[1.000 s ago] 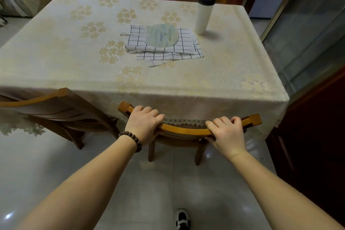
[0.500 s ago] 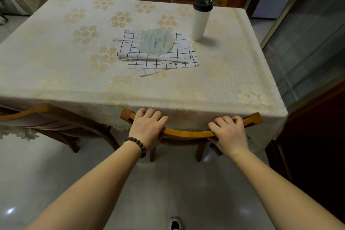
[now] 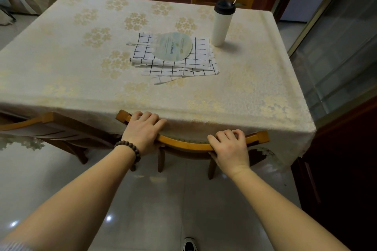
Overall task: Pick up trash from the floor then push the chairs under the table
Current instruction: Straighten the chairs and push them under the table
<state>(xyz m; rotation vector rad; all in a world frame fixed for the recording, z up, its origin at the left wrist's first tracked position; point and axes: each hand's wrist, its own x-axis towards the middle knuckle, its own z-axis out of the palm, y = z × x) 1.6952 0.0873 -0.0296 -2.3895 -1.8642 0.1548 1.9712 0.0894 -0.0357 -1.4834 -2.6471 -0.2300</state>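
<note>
chair (image 3: 183,145) sat straight ahead of you, its top rail running left to right against the table (image 3: 61,87) edge, seat tucked under the cloth. your left hand (image 3: 142,132) and right hand (image 3: 229,146) both curled over that rail, equally near. since the earlier frame, it had slid further under.

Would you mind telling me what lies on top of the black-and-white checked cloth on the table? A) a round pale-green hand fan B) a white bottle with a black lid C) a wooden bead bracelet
A: the round pale-green hand fan rests on the black-and-white checked cloth; the white bottle with a black lid stands beside it on the tablecloth.
</note>
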